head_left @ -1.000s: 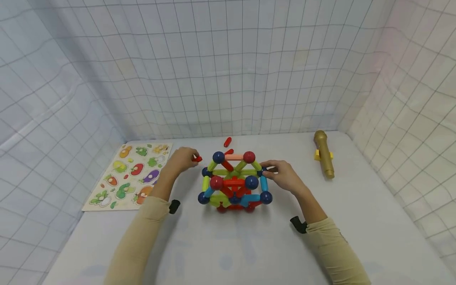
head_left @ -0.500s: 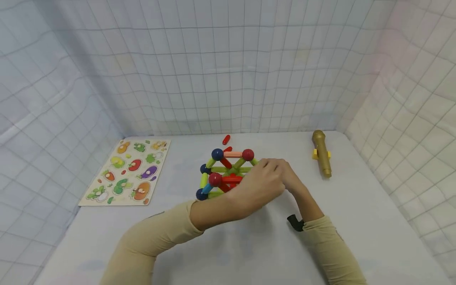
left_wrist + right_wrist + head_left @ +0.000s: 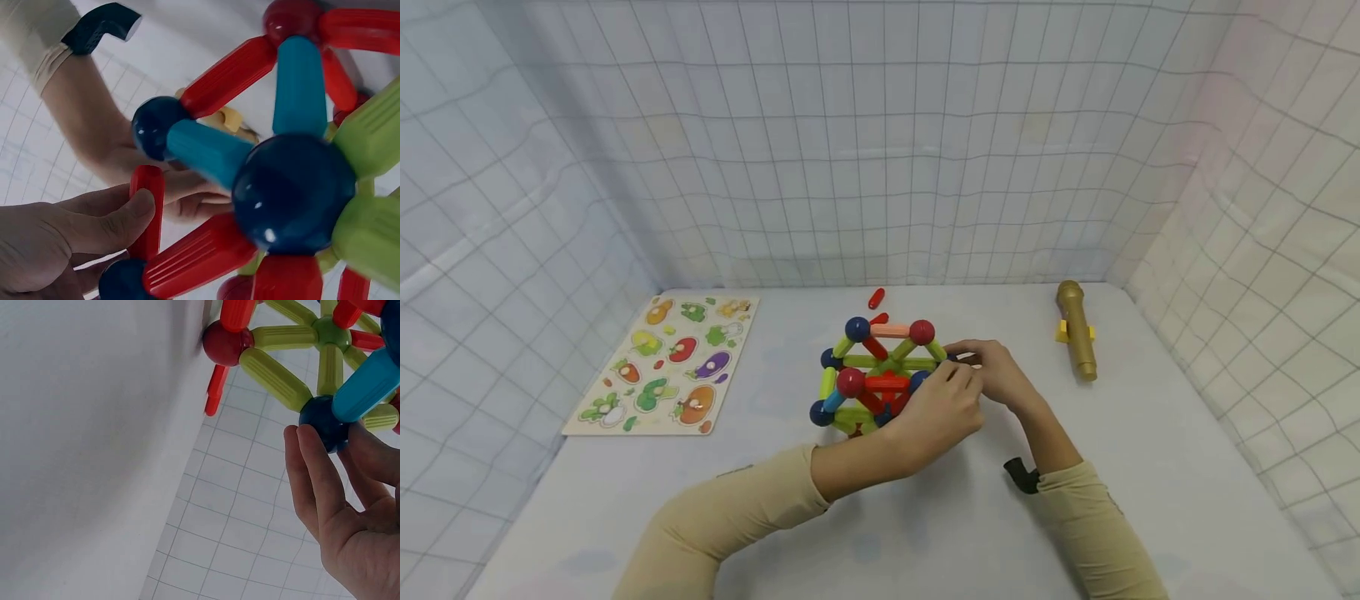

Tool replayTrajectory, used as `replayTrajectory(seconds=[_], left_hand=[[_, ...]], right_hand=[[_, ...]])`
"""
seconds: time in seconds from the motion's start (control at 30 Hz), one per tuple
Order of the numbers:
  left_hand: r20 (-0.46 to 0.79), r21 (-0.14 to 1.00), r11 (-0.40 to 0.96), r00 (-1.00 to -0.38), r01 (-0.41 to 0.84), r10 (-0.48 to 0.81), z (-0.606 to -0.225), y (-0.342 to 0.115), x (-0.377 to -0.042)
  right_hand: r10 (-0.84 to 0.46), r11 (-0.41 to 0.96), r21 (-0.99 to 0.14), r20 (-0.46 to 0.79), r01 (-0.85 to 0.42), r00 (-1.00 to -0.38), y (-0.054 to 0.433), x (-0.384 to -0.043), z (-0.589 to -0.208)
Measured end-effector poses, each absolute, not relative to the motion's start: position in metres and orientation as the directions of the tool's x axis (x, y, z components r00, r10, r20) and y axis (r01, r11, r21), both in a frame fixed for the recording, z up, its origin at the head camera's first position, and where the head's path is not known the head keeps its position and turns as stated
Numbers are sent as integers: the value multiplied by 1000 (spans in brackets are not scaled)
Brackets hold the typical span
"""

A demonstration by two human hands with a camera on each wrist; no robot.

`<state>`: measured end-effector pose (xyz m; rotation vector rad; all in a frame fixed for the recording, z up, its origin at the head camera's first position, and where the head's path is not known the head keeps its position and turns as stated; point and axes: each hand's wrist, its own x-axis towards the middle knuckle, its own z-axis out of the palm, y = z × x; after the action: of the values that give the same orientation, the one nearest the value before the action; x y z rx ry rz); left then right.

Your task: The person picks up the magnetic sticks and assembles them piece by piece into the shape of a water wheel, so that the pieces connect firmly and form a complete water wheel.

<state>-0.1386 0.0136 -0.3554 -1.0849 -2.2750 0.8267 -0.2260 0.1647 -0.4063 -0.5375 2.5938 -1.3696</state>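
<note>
A frame of coloured rods and balls (image 3: 851, 382) stands mid-table, built from red, green and light-blue rods with dark-blue and red balls. At its right side my left hand (image 3: 942, 412) pinches a short red rod (image 3: 147, 209) between thumb and fingers. The rod's lower end meets a dark-blue ball (image 3: 122, 279) in the left wrist view. My right hand (image 3: 1002, 373) grips a dark-blue ball (image 3: 324, 422) on the frame's right side, fingers and thumb around it. In the head view, my left hand hides part of the frame's right half.
Two loose red rods lie behind the frame, the farther one (image 3: 876, 298) near the back wall. A board with vegetable pictures (image 3: 662, 362) lies at left. A gold microphone-shaped toy (image 3: 1077, 329) rests on yellow supports at back right. Gridded cloth walls (image 3: 887, 183) enclose the table.
My left hand has come from the table's left side across the frame's front to its right side, carrying the red rod. My right hand has stayed at the frame's right side.
</note>
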Motion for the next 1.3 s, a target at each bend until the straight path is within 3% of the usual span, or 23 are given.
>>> replayTrajectory(seconds=[0.3,0.6,1.0,1.3], left_hand=[[136,-697,486,-569,527,811,-359,14,-132],[182,-711,479,-523,514,833,-365,7,-132],[185,-672,524,-566,523,803,-352,-8,-135],[238,-649,544,-538,532,809,-354,-13,-136]], right_hand=[[-365,519,-825,20,-222,-931,165,-225,-408],[-369,532,-812,31,-239,-929,167,-226,-409],[-382,537,-811,12,-233,-924,162,-229,-407],[-394,537,-811,5,-234,-919,161,-231,-406]])
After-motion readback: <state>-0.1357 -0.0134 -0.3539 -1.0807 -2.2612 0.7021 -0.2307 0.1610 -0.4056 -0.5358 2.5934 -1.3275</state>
